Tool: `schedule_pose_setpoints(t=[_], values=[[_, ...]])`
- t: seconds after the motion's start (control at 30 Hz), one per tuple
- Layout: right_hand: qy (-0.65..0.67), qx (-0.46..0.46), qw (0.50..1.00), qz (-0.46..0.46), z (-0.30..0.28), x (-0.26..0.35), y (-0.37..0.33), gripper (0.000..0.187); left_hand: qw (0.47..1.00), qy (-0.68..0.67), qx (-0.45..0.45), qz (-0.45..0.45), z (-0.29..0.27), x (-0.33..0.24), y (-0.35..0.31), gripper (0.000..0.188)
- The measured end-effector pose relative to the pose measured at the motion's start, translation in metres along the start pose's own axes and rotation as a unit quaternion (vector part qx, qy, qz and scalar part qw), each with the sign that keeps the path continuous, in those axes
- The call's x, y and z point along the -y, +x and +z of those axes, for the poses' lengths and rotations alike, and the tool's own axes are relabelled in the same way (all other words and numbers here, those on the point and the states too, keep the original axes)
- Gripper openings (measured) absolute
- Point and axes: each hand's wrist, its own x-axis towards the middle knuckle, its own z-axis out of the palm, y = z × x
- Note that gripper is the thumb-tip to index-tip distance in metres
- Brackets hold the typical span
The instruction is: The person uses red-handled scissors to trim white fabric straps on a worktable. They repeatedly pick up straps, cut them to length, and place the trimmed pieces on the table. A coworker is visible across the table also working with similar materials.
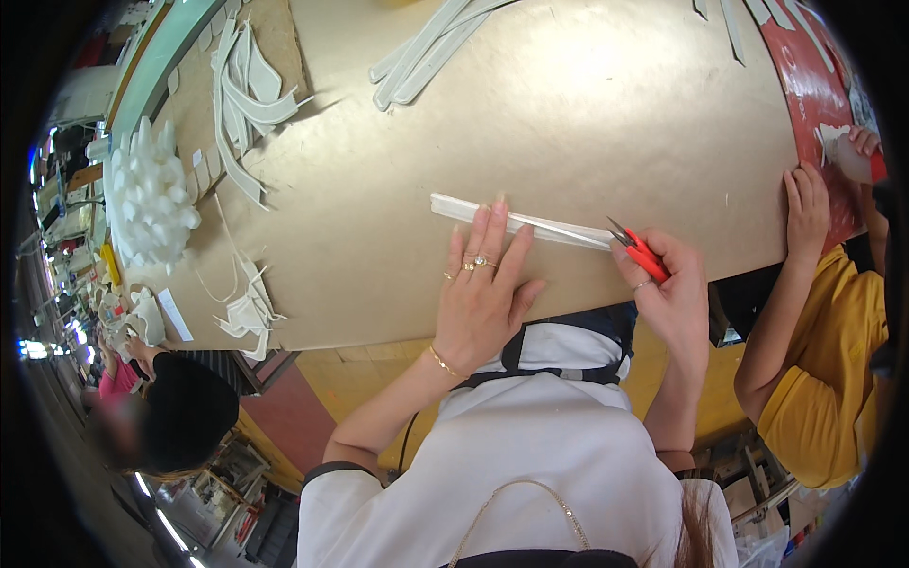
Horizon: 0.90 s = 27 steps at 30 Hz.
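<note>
A narrow white strip lies slantwise on the tan tabletop in front of me. My left hand rests over its left part, fingers stretched out and spread, pressing it against the surface. Red-handled thread snips sit in my closed right hand, their dark pointed blades angled up and left beside the strip's right end. The thumb and fingertips of that hand are near or at this end; whether they pinch it too, I cannot tell.
Stacked pale strips lie at the far side, and curved white pieces on cardboard to the left. Trimmed scraps sit near the left edge, below a heap of white pointed pieces. A yellow-sleeved co-worker works at right, by a red surface.
</note>
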Motion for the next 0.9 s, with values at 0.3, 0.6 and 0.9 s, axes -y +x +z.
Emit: schedule_pose_setpoints(t=[0.3,0.6,0.9], values=[[0.006,-0.012,0.999,0.032,-0.0018,-0.0052,-0.0010,0.027,0.996,-0.079,-0.012,-0.033,0.0042,0.0009,-0.0001,0.074],[0.016,-0.029,0.999,0.034,0.0008,-0.0049,0.0003,0.023,0.999,-0.028,-0.004,-0.045,0.0061,-0.0030,-0.0001,0.071],[-0.011,-0.038,0.999,0.018,0.0012,-0.0037,0.0009,0.023,0.999,0.007,0.021,-0.049,0.0026,-0.0063,0.0006,0.072]])
